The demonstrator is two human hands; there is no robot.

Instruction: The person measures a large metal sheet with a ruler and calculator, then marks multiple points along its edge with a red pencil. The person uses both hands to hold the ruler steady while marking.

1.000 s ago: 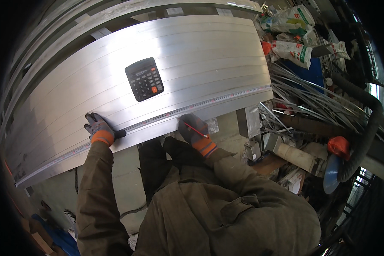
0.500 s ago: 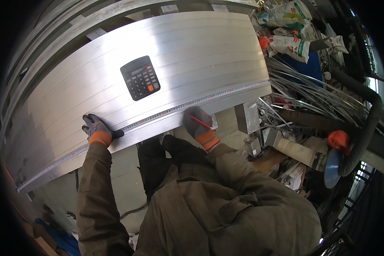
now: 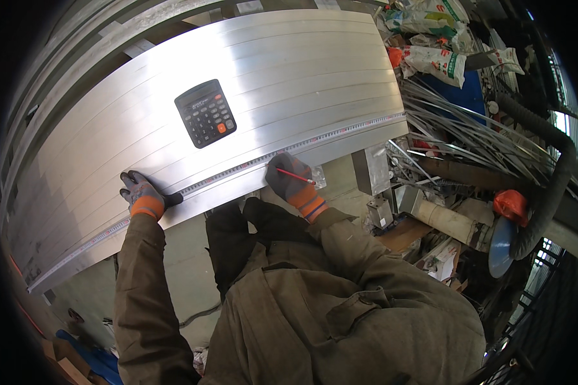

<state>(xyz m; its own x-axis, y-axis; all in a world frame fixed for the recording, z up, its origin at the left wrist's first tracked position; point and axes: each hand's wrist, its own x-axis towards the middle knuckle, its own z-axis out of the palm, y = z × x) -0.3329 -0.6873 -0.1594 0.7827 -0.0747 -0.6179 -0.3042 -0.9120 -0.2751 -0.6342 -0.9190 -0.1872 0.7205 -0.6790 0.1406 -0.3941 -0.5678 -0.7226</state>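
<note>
A long metal tape measure [image 3: 327, 135] lies stretched along the near side of a silvery sheet-metal surface [image 3: 302, 70] marked by parallel seams. My left hand [image 3: 146, 194], in a grey glove with an orange cuff, rests across the tape with fingers spread and thumb stretched to the right, pressing on the metal. In my right hand [image 3: 288, 176], gloved alike, a thin red pencil [image 3: 297, 175] is gripped. That hand sits at the near edge beside the tape, and its fingers hide the pencil's tip. Farther back on the metal lies a black calculator [image 3: 205, 114].
Long thin metal strips [image 3: 456, 131] are heaped to the right. Beyond them are white printed bags [image 3: 433, 63]. A blue disc [image 3: 500, 249], a red bag [image 3: 511, 206] and a thick dark hose [image 3: 562, 173] stand at the right. Metal rails [image 3: 167, 25] run behind the sheet.
My right hand has shifted slightly left along the tape, and the pencil now lies flatter. My left hand stays spread on the tape. The whole view has moved a little.
</note>
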